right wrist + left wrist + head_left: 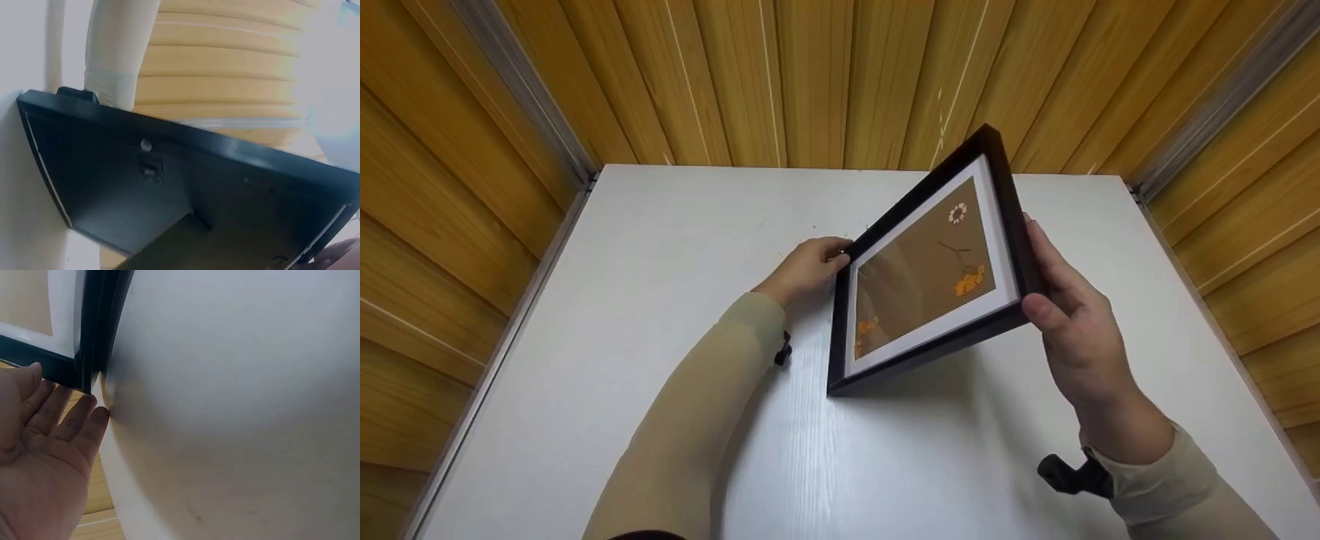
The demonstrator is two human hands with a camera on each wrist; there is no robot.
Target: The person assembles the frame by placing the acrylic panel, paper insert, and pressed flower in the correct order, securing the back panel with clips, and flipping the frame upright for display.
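A black picture frame (919,270) stands tilted, its lower left edge down at the white table and its right side raised. A white mat surrounds brown backing with orange flowers (969,281) and a pale flower (958,213). My left hand (810,266) pinches the far left corner; in the left wrist view its thumb lies on the front and its fingers behind. Holding the raised side, my right hand (1080,337) has its thumb at the near corner and fingers behind. The right wrist view shows the dark back panel (101,174) with a stand leg (174,242) and metal hanger (151,171).
The white table (660,247) lies under both arms. Yellow wood-patterned walls (810,82) close in its back and sides, with grey metal posts (521,82) at the corners. A black strap piece (1076,476) sits at the right wrist.
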